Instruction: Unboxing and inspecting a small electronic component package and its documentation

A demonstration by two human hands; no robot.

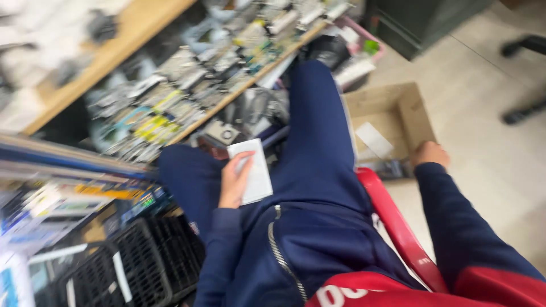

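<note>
My left hand (233, 181) holds a flat white box (253, 170) over my lap, fingers wrapped along its left edge. My right hand (430, 153) reaches down to the right, closed, at the near edge of an open cardboard box (409, 111) on the floor; what it grips is hidden. Inside that box lies a small white packet (373, 139). I sit on a red plastic chair (398, 227) in dark blue trousers and jacket. The view is motion-blurred.
Wooden shelves (125, 45) packed with several small packaged items run across the upper left. Black plastic crates (142, 261) stand at lower left beside stacked cartons. A dark cabinet (421, 20) and a chair base (526, 79) sit on the tiled floor at upper right.
</note>
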